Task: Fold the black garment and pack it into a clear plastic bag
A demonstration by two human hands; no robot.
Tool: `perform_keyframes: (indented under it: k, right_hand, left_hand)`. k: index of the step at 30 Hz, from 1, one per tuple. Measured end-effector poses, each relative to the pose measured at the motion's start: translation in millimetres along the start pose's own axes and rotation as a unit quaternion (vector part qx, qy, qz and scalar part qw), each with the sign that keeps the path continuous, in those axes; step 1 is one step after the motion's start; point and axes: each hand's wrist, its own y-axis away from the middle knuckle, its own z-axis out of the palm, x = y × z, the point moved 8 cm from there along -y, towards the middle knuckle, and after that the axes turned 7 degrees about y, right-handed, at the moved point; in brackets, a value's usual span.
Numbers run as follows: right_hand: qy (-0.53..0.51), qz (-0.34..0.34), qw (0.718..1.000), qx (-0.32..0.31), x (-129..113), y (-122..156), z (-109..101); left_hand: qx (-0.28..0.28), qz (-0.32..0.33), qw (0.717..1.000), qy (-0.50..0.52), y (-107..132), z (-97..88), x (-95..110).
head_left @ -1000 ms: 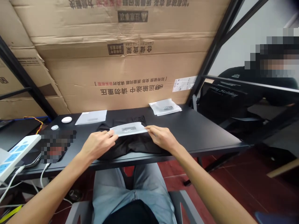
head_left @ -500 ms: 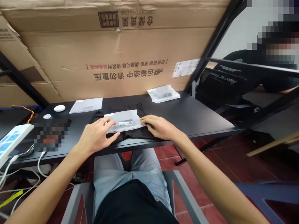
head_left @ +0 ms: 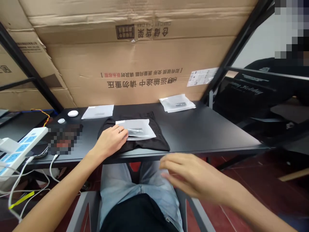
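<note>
The clear plastic bag [head_left: 140, 128] lies on black cloth [head_left: 135, 145] near the tabletop [head_left: 205, 130] edge, left hand [head_left: 109, 140] flat on it, right hand [head_left: 190, 174] open beyond the edge.

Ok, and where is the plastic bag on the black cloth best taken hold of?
Pinch its free right corner, coming from the right with the right hand. The plastic bag lies flat on the black cloth, so a thin edge gives the easiest hold, and the left hand rests over its lower-left side.
</note>
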Motion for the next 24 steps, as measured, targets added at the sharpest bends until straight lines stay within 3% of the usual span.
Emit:
perform_keyframes:
  k: [3,6,12,15,17,19,21,24]
  right_hand:
    - [0.013,-0.008,0.998,0.057,21,-35,6]
    - [0.07,-0.037,0.995,0.066,24,-74,37]
    - [0.203,0.042,0.978,-0.017,48,-131,92]
    - [0.192,0.039,0.979,-0.065,55,-135,106]
    - [0.198,0.042,0.977,-0.069,58,-134,109]
    - [0.218,0.046,0.973,-0.064,58,-133,110]
    - [0.24,0.048,0.967,-0.066,56,-132,110]
    - [0.267,0.041,0.962,-0.045,52,-131,99]
  left_hand:
    - [0.025,-0.001,1.0,-0.01,-5,-5.2,0]
    - [0.051,-0.019,0.998,-0.005,-12,-12.4,-2]
    - [0.081,-0.066,0.993,0.05,-22,-29.0,0]
    - [0.075,-0.184,0.978,0.059,-16,-29.3,-24]
    - [0.026,-0.305,0.95,0.063,-5,-17.9,-54]
    - [-0.066,-0.367,0.918,0.133,5,5.9,-76]
    - [-0.14,-0.372,0.876,0.273,9,31.1,-84]
    - [-0.126,-0.372,0.794,0.463,9,45.5,-88]
